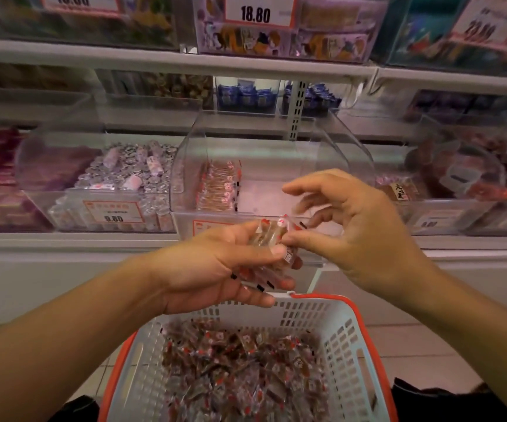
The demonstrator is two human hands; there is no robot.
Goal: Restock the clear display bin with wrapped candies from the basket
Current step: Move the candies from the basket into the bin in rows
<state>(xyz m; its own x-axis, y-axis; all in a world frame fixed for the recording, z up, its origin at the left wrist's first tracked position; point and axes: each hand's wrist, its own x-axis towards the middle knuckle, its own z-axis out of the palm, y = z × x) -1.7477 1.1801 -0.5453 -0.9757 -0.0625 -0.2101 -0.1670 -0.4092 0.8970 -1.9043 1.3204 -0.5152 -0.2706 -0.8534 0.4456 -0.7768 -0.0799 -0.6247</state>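
Crinkly, light, slippery wrapped candies bunched in left hand; right hand pinching one; best gripped mid-body.

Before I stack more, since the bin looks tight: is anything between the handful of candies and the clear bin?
Nothing visible. The candies in the left hand face the clear bin, whose open right side is bare.
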